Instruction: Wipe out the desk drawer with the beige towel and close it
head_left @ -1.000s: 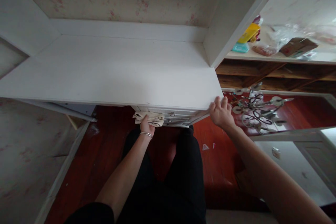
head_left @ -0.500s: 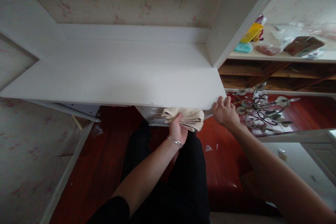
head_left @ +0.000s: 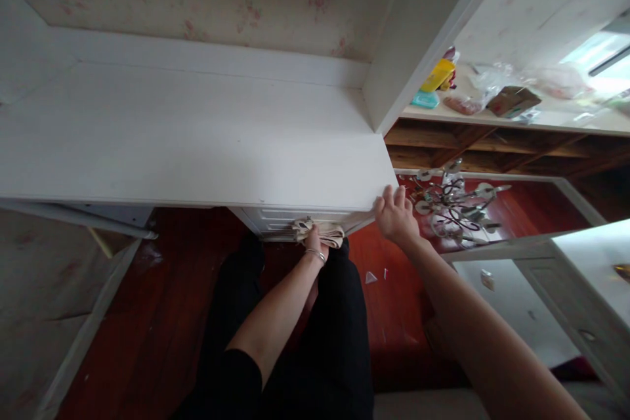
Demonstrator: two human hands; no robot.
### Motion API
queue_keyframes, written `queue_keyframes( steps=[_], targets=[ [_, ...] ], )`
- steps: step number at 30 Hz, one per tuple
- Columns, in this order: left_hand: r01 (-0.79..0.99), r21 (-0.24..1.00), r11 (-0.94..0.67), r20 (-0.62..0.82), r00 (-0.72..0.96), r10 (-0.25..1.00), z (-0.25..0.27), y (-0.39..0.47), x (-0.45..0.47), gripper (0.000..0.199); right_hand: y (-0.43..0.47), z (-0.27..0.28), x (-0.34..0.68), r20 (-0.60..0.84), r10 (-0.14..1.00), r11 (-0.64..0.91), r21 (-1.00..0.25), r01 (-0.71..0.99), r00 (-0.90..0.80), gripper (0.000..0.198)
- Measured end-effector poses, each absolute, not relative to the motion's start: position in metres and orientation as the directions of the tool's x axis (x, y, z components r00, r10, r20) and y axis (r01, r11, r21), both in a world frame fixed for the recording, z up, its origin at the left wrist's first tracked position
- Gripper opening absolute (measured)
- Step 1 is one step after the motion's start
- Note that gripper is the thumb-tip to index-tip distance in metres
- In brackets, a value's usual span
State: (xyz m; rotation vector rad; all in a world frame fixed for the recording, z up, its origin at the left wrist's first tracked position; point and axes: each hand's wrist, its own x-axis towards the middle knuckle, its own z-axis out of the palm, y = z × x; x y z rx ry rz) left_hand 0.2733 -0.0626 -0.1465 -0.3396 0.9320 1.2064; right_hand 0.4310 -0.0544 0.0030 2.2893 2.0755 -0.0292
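My left hand (head_left: 315,241) is closed round a folded beige cloth (head_left: 331,233), which looks like a towel. It holds the cloth low, in front of the white drawer front (head_left: 275,220) under the desktop. My right hand (head_left: 398,215) grips the front right corner of the white desk (head_left: 221,144), its fingers bent over the edge; the thumb is hidden. The desktop stretches across the view to a low back board and an upright side panel (head_left: 418,46).
A chandelier (head_left: 457,200) lies on the right, past the desk. Behind it stands a wooden shelf unit (head_left: 472,141) with a cardboard box (head_left: 513,102) and a yellow package (head_left: 438,75) on top. A small clear triangular piece (head_left: 371,277) lies on the red floor (head_left: 394,315).
My left hand has lowered the cloth against the drawer front, away from the desktop edge. The right hand stays on the corner. The view has shifted to the right.
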Motion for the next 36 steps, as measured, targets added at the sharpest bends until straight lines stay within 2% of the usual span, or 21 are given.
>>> queue_keyframes(
  steps=[5,10,15,20,24,26,28,31,32,34,36],
  targets=[
    [-0.899,0.353,0.261,-0.764,-0.116,0.635,-0.151,-0.056,0.199,0.024,-0.056,0.001,0.433,-0.029,0.995,-0.098,0.002,0.995,0.098,0.058],
    [-0.875,0.455,0.166,-0.683,-0.222,0.696,-0.117,-0.065,0.145,0.027,-0.057,0.001,0.433,-0.018,0.998,-0.057,0.006,0.998,0.057,0.054],
    [-0.853,0.508,0.121,-0.591,-0.243,0.769,-0.06,-0.078,0.126,0.025,-0.057,-0.001,0.436,-0.022,1.0,0.02,0.084,0.996,-0.018,0.044],
    [-0.85,0.517,0.1,-0.551,-0.241,0.799,-0.011,-0.09,0.124,0.027,-0.059,-0.002,0.438,0.006,0.993,0.114,0.2,0.973,-0.118,0.044],
    [-0.791,0.608,0.066,-0.564,-0.373,0.737,0.022,-0.105,0.122,0.035,-0.06,-0.005,0.44,0.039,0.99,0.121,0.259,0.958,-0.135,0.044],
    [-0.715,0.699,0.008,-0.486,-0.467,0.738,0.038,-0.114,0.121,0.041,-0.059,-0.007,0.441,0.053,0.988,0.123,0.273,0.954,-0.143,0.043],
    [-0.545,0.832,-0.107,-0.3,-0.602,0.74,0.052,-0.12,0.117,0.045,-0.059,-0.01,0.442,0.06,0.988,0.123,0.275,0.953,-0.145,0.041],
    [-0.059,0.959,-0.278,0.154,-0.713,0.684,0.071,-0.114,0.108,0.046,-0.058,-0.01,0.442,0.073,0.991,0.088,0.241,0.967,-0.109,0.043],
    [0.133,0.944,-0.301,0.307,-0.684,0.662,0.076,-0.107,0.103,0.044,-0.059,-0.01,0.442,0.077,0.994,0.064,0.223,0.973,-0.083,0.047],
    [0.481,0.825,-0.297,0.543,-0.528,0.652,0.084,-0.084,0.096,0.039,-0.059,-0.008,0.44,0.082,0.996,0.016,0.194,0.981,-0.032,0.052],
    [0.741,0.616,-0.267,0.642,-0.276,0.715,0.086,-0.054,0.092,0.039,-0.059,-0.006,0.439,0.076,0.997,0.011,0.184,0.983,-0.026,0.054]
  ],
)
